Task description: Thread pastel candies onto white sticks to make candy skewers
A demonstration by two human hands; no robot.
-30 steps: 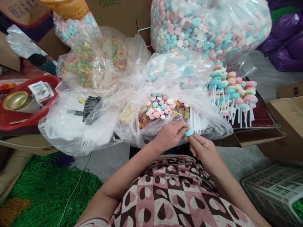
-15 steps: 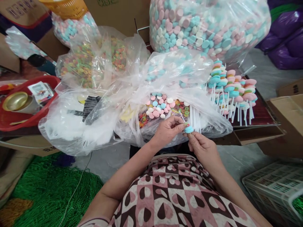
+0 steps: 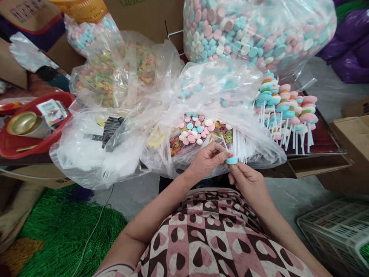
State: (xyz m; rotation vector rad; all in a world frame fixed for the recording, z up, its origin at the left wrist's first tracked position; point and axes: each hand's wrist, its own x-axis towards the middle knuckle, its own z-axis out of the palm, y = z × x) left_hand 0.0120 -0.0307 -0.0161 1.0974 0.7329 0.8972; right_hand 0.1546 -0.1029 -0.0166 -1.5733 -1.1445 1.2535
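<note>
My left hand [image 3: 211, 157] is closed, thumb and fingers pinching a small candy skewer at its upper part. A thin white stick [image 3: 224, 142] pokes up past these fingers. A blue marshmallow [image 3: 231, 160] with a bit of red gummy on top sits between my hands. From below, my right hand [image 3: 246, 175] pinches the marshmallow, fingers curled. Just beyond my hands lie loose pink, white and blue marshmallows [image 3: 192, 132] and gummy rings [image 3: 225, 132] on clear plastic. White sticks [image 3: 238, 144] lie bundled beside them. The fingertips hide part of the skewer.
Finished candy skewers [image 3: 284, 105] are piled at the table's right end. Big bags of marshmallows [image 3: 256, 34] and gummy rings [image 3: 109, 73] stand behind. A red basin [image 3: 11, 144] is at left. Green strands [image 3: 72, 227] cover the left floor; a plastic crate [image 3: 331, 223] stands at right.
The view has shifted slightly, so most things sit a little farther right. Both hands keep their pinch; the blue marshmallow is tilted a little differently, with more red showing on top.
</note>
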